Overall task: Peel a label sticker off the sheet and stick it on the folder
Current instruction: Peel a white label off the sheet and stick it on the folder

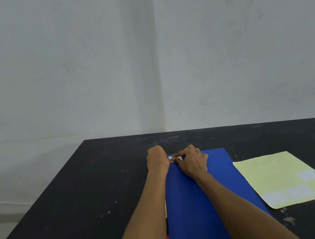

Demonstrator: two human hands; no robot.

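Forearms stretch out from the near edge of the black, scuffed tabletop, both lying over the flat blue card folder that runs away from the person. A sliver of something red and yellow shows under the folder's near left edge; what it is cannot be told. To the right, close beside the folder, lies the pale yellow backing sheet, with three white labels left near its front edge.

At the folder's far left corner the two hands meet. The left hand is curled, knuckles up, fingers narrowed onto the left end of the small white label sticker. The right hand arches over it, forefinger and thumb pinched close at the sticker's right end. Most of the sticker is hidden, so whether it is fully down cannot be told.

As I judge it, the risk lies in pressing one end first: the label could land crooked or trap a crease, and an overhang past the folder's edge would catch the table.
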